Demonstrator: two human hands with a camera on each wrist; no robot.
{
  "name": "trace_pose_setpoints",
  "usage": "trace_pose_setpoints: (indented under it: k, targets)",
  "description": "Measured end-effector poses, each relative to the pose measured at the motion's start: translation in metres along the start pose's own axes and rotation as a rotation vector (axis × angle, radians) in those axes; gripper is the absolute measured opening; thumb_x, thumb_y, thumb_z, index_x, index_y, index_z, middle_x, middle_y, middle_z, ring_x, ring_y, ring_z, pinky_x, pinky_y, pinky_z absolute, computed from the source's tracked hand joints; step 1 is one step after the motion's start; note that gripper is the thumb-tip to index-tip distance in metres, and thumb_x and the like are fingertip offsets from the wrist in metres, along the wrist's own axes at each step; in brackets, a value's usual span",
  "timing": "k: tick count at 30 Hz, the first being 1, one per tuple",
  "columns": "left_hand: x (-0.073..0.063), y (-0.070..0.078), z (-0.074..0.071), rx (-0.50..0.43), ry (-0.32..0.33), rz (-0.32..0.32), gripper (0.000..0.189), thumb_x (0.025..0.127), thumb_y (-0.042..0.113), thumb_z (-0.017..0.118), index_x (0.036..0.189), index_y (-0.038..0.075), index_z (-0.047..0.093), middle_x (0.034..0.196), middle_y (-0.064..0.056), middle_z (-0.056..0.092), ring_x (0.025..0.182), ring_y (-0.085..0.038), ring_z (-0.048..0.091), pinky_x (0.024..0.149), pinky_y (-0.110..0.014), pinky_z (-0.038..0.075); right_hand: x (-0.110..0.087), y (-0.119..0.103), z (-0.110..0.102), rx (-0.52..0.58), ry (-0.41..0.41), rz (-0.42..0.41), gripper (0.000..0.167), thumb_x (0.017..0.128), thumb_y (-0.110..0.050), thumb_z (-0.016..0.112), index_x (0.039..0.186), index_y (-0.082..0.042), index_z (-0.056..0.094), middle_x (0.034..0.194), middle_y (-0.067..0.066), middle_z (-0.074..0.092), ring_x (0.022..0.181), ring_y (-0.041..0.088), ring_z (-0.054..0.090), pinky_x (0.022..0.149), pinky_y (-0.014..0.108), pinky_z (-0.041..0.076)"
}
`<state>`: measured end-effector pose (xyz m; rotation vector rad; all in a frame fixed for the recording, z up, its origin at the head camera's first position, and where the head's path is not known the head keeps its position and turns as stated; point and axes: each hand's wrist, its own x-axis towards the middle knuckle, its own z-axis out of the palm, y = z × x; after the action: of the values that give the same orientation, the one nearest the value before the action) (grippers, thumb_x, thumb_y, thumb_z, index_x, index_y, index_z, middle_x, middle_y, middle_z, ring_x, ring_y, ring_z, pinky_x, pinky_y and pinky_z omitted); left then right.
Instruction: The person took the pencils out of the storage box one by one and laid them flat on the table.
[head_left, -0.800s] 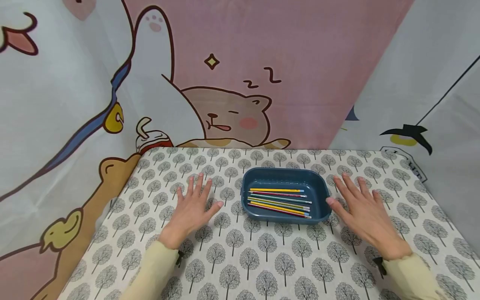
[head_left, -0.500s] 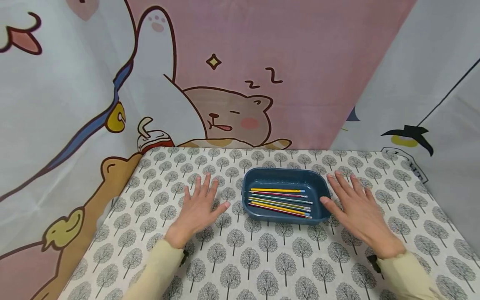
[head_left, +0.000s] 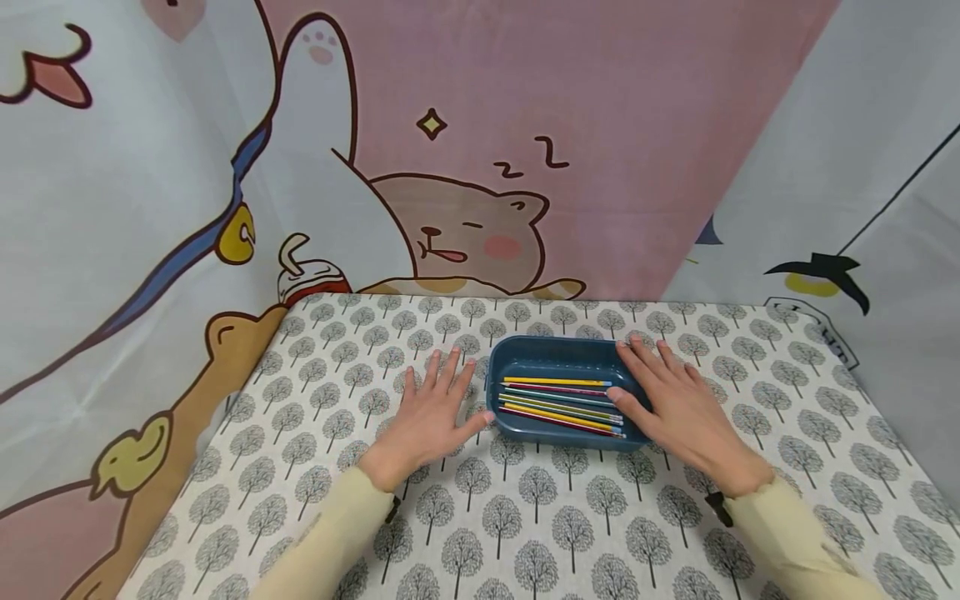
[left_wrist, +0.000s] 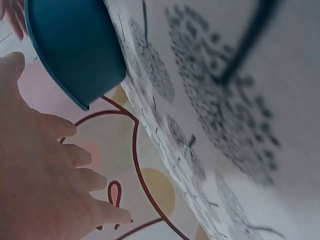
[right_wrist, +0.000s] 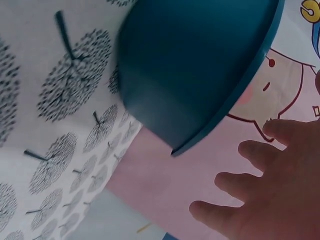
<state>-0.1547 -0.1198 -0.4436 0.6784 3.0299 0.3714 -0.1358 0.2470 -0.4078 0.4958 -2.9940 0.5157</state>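
A dark blue plastic tray (head_left: pixel 551 350) with rounded corners sits on the table, and several pencils (head_left: pixel 558 396) in yellow, red and green lie side by side in it. My left hand (head_left: pixel 429 412) is just left of the tray, fingers spread, thumb tip right at its left edge. My right hand (head_left: pixel 686 408) reaches over the tray's right end and hides that part of the rim. In the left wrist view the left hand (left_wrist: pixel 45 175) shows straight fingers holding nothing. The right wrist view has the right hand (right_wrist: pixel 270 180) with fingers apart beside the tray's outer wall (right_wrist: pixel 190 65).
A white cloth with grey trees covers the table (head_left: pixel 465 533). Behind it hangs a curtain (head_left: pixel 600 150) printed with cartoon animals, which also rises along the left and right sides.
Both hands have moved inward: the left one rightward up to the tray's left edge, the right one leftward over its right end. The tray and pencils stay in place.
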Motion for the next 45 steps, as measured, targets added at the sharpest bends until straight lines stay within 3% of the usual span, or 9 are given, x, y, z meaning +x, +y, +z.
trace_pose_setpoints:
  k: [9, 19, 31, 39, 45]
  targets:
    - [0.01, 0.012, 0.007, 0.026, -0.041, 0.053, 0.092, 0.1, 0.077, 0.028, 0.168, 0.016, 0.015, 0.174, -0.011, 0.003, 0.158, -0.035, -0.005, 0.121, -0.072, 0.004, 0.022, -0.011, 0.009, 0.015, -0.058, -0.083, 0.076, 0.106, -0.06, 0.045, 0.167, -0.021, 0.024, 0.172, 0.009, 0.022, 0.156, 0.043, 0.014, 0.117, 0.074, 0.016]
    - [0.013, 0.014, 0.011, 0.053, -0.02, 0.091, 0.09, 0.102, 0.074, 0.028, 0.167, 0.013, 0.018, 0.174, -0.004, 0.01, 0.158, -0.041, 0.01, 0.119, -0.074, 0.007, 0.045, -0.016, 0.014, 0.074, -0.153, -0.125, 0.076, 0.105, -0.062, 0.046, 0.165, -0.019, 0.029, 0.17, 0.009, 0.026, 0.155, 0.043, 0.021, 0.118, 0.073, 0.02]
    - [0.015, 0.013, 0.01, 0.023, -0.031, 0.095, 0.09, 0.102, 0.074, 0.031, 0.167, 0.013, 0.018, 0.174, -0.002, 0.011, 0.158, -0.037, 0.012, 0.119, -0.074, 0.012, 0.067, -0.03, -0.002, 0.064, -0.27, -0.183, 0.077, 0.103, -0.065, 0.047, 0.164, -0.019, 0.033, 0.166, 0.014, 0.036, 0.149, 0.044, 0.034, 0.114, 0.069, 0.033]
    - [0.014, 0.014, 0.008, 0.007, -0.037, 0.091, 0.089, 0.102, 0.071, 0.036, 0.167, 0.012, 0.019, 0.174, -0.003, 0.012, 0.158, -0.036, 0.013, 0.12, -0.073, 0.013, 0.09, -0.031, 0.001, 0.061, -0.355, -0.208, 0.081, 0.101, -0.068, 0.047, 0.161, -0.013, 0.039, 0.16, 0.016, 0.044, 0.144, 0.039, 0.044, 0.114, 0.062, 0.038]
    - [0.015, 0.014, 0.009, -0.001, -0.048, 0.081, 0.09, 0.102, 0.073, 0.034, 0.168, 0.014, 0.017, 0.174, 0.0, 0.008, 0.159, -0.03, 0.007, 0.121, -0.071, 0.012, 0.103, -0.032, 0.004, 0.101, -0.411, -0.236, 0.073, 0.105, -0.055, 0.053, 0.159, -0.008, 0.041, 0.158, 0.017, 0.047, 0.143, 0.038, 0.046, 0.116, 0.06, 0.038]
